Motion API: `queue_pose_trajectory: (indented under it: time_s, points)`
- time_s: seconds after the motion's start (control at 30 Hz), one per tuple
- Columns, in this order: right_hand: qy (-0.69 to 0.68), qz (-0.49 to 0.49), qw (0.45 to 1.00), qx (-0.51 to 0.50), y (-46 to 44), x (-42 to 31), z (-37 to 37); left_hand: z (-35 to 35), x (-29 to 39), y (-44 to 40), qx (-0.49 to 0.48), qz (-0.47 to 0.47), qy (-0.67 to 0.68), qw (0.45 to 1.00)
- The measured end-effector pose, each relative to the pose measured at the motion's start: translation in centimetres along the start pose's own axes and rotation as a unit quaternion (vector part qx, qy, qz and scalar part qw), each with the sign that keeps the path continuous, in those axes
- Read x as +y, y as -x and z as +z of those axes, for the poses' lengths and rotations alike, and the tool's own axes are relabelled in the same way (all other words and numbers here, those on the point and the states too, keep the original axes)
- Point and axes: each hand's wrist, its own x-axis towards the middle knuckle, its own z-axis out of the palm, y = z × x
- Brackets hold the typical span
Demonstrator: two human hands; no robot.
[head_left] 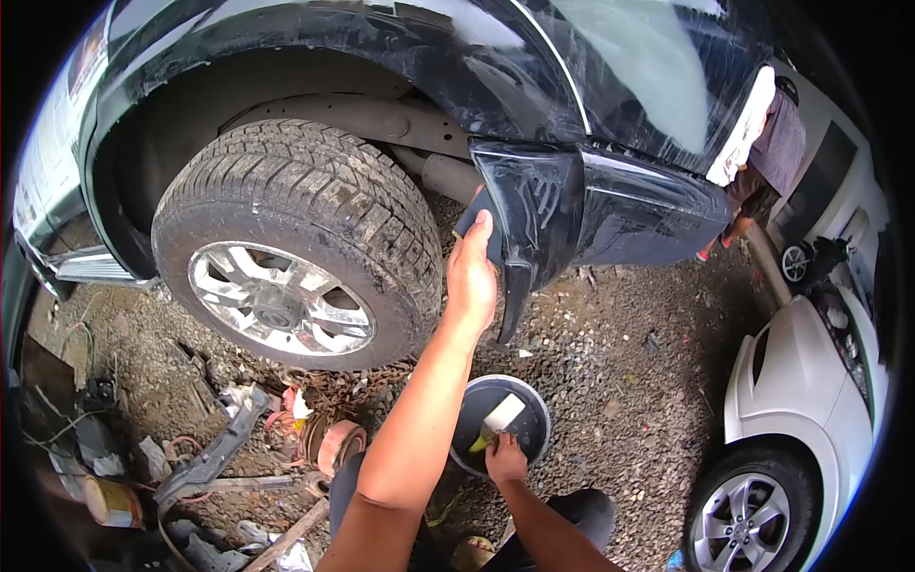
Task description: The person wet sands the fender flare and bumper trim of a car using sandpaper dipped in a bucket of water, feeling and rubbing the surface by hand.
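My left hand [472, 276] reaches up to the rear bumper corner [534, 200] of a dark car. Its thumb points up, and its fingers are wrapped behind a dark flat piece [488, 221] that looks like sandpaper, close against the bumper edge. Lower down, my right hand [506, 458] is inside a round dark bucket [544, 419] on the ground. The fingers there are closed at a pale block [505, 412] with a yellow-green piece [479, 443] beside it; how they grip it is partly hidden. Whitish smears streak the bumper.
A large tyre [305, 181] with a chrome wheel stands left of my left arm. Scrap, a pinkish tape roll [341, 446] and a rusty can [112, 501] litter the gravel. At right are a silver car [791, 372] and another person [767, 143] by the dark car.
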Motion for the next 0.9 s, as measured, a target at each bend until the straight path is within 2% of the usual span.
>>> queue_pose_trajectory:
  time_s: [0.03,0.07,0.13,0.17,0.27,0.3,0.33,0.5,0.57,0.67,0.77,0.9]
  points:
    - [-0.005,0.004,1.000,0.017,0.1,-0.1,0.1,-0.5,-0.8,0.4,-0.001,0.001,-0.010,1.000]
    - [-0.004,-0.002,1.000,0.019,0.4,0.1,0.2,-1.3,-2.0,1.3,0.023,-0.043,-0.035,0.998]
    - [-0.002,-0.021,0.999,0.032,0.1,0.3,0.5,-2.9,-4.7,2.7,0.005,-0.027,-0.101,0.994]
    - [-0.007,-0.023,0.999,0.031,0.0,0.3,0.2,-3.0,-4.6,2.5,-0.004,-0.038,-0.090,0.995]
    - [-0.018,-0.020,0.999,0.023,0.5,0.3,0.1,0.3,0.1,0.4,-0.002,0.001,-0.076,0.997]
    - [-0.015,-0.020,0.999,0.021,0.2,0.2,0.1,-0.1,0.5,-0.6,-0.081,0.034,-0.030,0.996]
    - [-0.012,-0.019,1.000,0.021,0.2,0.2,0.1,-0.2,-0.3,-0.2,-0.083,0.053,-0.079,0.992]
    - [0.003,-0.015,1.000,0.016,0.6,0.4,0.6,-4.1,-8.7,2.8,-0.093,0.102,-0.302,0.943]
    - [-0.004,-0.018,1.000,0.018,-0.2,-0.1,-0.2,-1.8,-6.6,2.2,-0.099,0.137,-0.355,0.920]
    - [-0.018,-0.013,1.000,0.010,0.5,0.1,-0.4,2.3,-3.6,-1.8,-0.038,0.270,-0.387,0.881]
    - [-0.025,-0.015,0.999,0.015,0.1,0.6,0.3,2.9,-2.8,-3.4,-0.002,0.318,-0.471,0.823]
    - [-0.025,-0.004,1.000,0.016,0.2,0.5,0.1,-0.3,-5.9,-0.5,-0.059,0.267,-0.490,0.828]
